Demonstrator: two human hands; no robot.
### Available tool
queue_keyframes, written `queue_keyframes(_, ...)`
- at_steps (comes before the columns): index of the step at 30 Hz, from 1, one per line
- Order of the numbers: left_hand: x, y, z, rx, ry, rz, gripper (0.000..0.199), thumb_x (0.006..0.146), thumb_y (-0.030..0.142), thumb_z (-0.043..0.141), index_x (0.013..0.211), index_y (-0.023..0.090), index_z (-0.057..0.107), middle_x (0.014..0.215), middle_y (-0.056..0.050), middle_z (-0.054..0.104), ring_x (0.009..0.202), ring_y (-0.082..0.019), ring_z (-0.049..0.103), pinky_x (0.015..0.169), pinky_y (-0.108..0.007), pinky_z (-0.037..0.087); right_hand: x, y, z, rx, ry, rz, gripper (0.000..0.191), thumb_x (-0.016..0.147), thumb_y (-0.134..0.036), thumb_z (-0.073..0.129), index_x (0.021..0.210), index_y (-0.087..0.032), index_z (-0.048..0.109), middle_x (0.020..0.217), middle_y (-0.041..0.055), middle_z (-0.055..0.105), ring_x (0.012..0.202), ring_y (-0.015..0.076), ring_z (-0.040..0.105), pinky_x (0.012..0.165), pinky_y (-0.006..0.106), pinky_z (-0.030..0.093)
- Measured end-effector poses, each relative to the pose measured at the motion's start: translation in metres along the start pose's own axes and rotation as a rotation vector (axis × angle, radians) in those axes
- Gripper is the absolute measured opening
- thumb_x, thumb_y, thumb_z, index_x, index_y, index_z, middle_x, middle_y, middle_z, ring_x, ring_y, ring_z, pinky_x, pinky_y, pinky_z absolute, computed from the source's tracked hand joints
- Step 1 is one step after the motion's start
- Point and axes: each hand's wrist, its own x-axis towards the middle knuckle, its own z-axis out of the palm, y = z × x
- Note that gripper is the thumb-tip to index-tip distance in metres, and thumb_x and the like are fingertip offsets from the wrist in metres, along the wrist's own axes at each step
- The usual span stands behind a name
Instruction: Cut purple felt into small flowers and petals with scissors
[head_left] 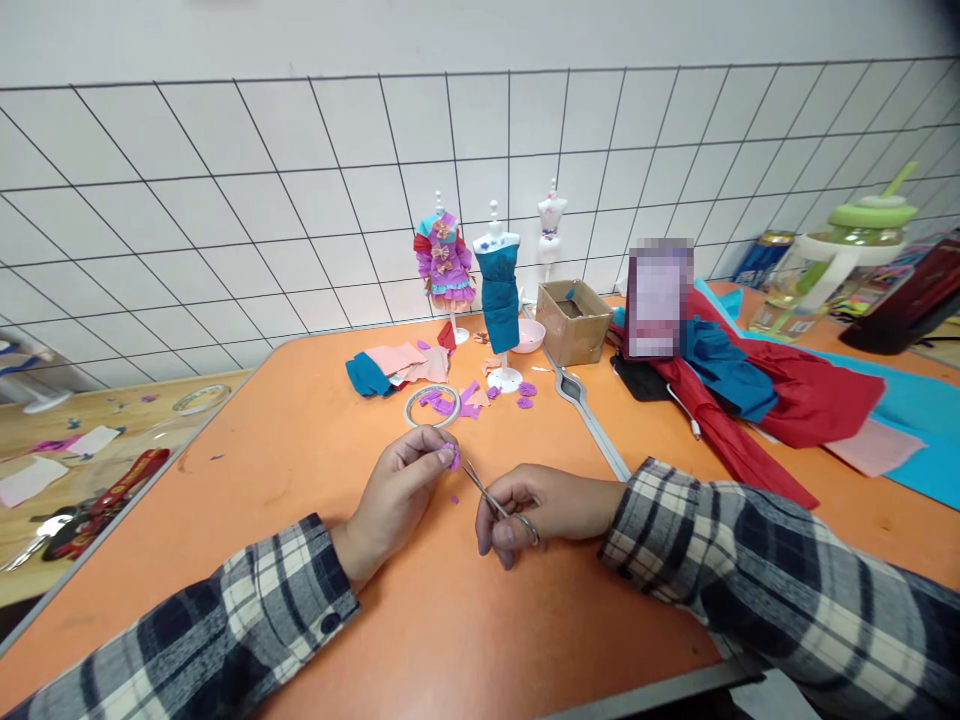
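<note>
My left hand (405,478) pinches a small purple paper piece (454,456) between thumb and fingers. To its right, my right hand (525,508) grips a pair of small metal scissors (491,500), their tips pointing up and left, close to the purple piece but apart from it. A tiny purple scrap (454,500) lies on the orange table below the tips. Just beyond my hands are a roll of tape (409,408), purple scraps (472,398) and round purple pieces (525,403).
Behind stand a mini mannequin in a purple dress (442,260), one in teal (496,295) and a bare one (551,220). A cardboard box (574,335), pink bowl (531,336), phone (660,300), red paper (810,390) and lidded jug (825,260) are toward the right.
</note>
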Motion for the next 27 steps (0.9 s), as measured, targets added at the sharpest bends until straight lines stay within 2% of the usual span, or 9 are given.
queue_keyframes(4, 0.003, -0.001, -0.001, 0.149, 0.063, 0.035, 0.011, 0.075, 0.026, 0.074, 0.073, 0.017, 0.068, 0.098, -0.004, 0.065, 0.095, -0.017, 0.056, 0.085, -0.026, 0.042, 0.003, 0.0, 0.002, -0.003, 0.104, -0.046, 0.05, 0.073, -0.061, 0.066, 0.091, -0.015, 0.059, 0.07, -0.0001, 0.061, 0.059, 0.0097, 0.052, 0.052, 0.02, 0.036)
queue_keyframes(6, 0.005, -0.002, -0.001, 0.221, 0.115, 0.014, 0.014, 0.075, 0.031, 0.075, 0.078, 0.018, 0.071, 0.1, -0.005, 0.067, 0.097, -0.019, 0.057, 0.087, -0.027, 0.042, 0.004, 0.0, -0.001, -0.054, 0.292, -0.082, 0.047, 0.071, -0.054, 0.072, 0.095, -0.018, 0.053, 0.067, -0.0037, 0.059, 0.059, 0.0097, 0.052, 0.055, 0.021, 0.038)
queue_keyframes(9, 0.008, -0.005, -0.002, 0.235, 0.155, -0.062, 0.022, 0.073, 0.037, 0.077, 0.085, 0.018, 0.073, 0.086, -0.003, 0.07, 0.083, -0.017, 0.06, 0.081, -0.028, 0.044, 0.002, 0.001, -0.011, -0.226, 0.561, -0.064, 0.044, 0.069, -0.045, 0.077, 0.09, -0.021, 0.047, 0.062, -0.0073, 0.054, 0.057, 0.009, 0.047, 0.053, 0.02, 0.035)
queue_keyframes(10, 0.008, -0.005, -0.002, 0.232, 0.16, -0.073, 0.023, 0.072, 0.037, 0.078, 0.085, 0.018, 0.073, 0.085, -0.003, 0.07, 0.081, -0.016, 0.06, 0.079, -0.027, 0.045, 0.001, 0.001, -0.014, -0.272, 0.568, -0.042, 0.042, 0.069, -0.045, 0.077, 0.086, -0.021, 0.046, 0.062, -0.0071, 0.054, 0.057, 0.0091, 0.047, 0.052, 0.02, 0.034)
queue_keyframes(14, 0.007, -0.008, -0.004, 0.227, 0.171, -0.08, 0.023, 0.074, 0.038, 0.077, 0.086, 0.019, 0.072, 0.087, -0.002, 0.07, 0.082, -0.014, 0.06, 0.078, -0.025, 0.045, -0.005, -0.002, -0.022, -0.364, 0.407, 0.02, 0.041, 0.068, -0.048, 0.076, 0.084, -0.02, 0.05, 0.071, -0.0034, 0.059, 0.063, 0.0112, 0.051, 0.057, 0.023, 0.039)
queue_keyframes(18, 0.007, -0.008, -0.004, 0.207, 0.158, -0.088, 0.024, 0.075, 0.038, 0.076, 0.088, 0.018, 0.071, 0.085, -0.002, 0.069, 0.079, -0.013, 0.059, 0.076, -0.024, 0.045, -0.004, -0.004, -0.023, -0.653, 0.599, -0.004, 0.037, 0.066, -0.046, 0.078, 0.082, -0.02, 0.059, 0.09, 0.0022, 0.058, 0.078, 0.015, 0.055, 0.067, 0.027, 0.041)
queue_keyframes(20, 0.006, -0.008, -0.003, 0.184, 0.129, -0.102, 0.024, 0.075, 0.038, 0.076, 0.087, 0.018, 0.07, 0.084, -0.002, 0.068, 0.077, -0.013, 0.059, 0.074, -0.023, 0.045, -0.003, -0.002, -0.025, -0.766, 0.692, 0.048, 0.033, 0.066, -0.042, 0.079, 0.08, -0.019, 0.06, 0.088, 0.0024, 0.058, 0.079, 0.0164, 0.055, 0.066, 0.027, 0.04)
queue_keyframes(23, 0.005, -0.007, -0.002, 0.161, 0.098, -0.129, 0.023, 0.076, 0.037, 0.075, 0.086, 0.017, 0.07, 0.083, -0.002, 0.067, 0.076, -0.012, 0.058, 0.072, -0.022, 0.045, -0.002, 0.003, -0.03, -0.675, 0.689, 0.201, 0.042, 0.065, -0.035, 0.079, 0.096, -0.021, 0.055, 0.069, -0.0035, 0.057, 0.063, 0.0144, 0.054, 0.054, 0.025, 0.035)
queue_keyframes(27, 0.003, -0.005, 0.001, 0.162, 0.084, -0.188, 0.025, 0.075, 0.038, 0.076, 0.085, 0.017, 0.07, 0.08, -0.002, 0.066, 0.074, -0.012, 0.057, 0.067, -0.021, 0.045, -0.003, 0.007, -0.032, -0.39, 0.58, 0.297, 0.064, 0.064, -0.034, 0.078, 0.118, -0.024, 0.045, 0.065, -0.0076, 0.055, 0.049, 0.0113, 0.05, 0.045, 0.022, 0.033)
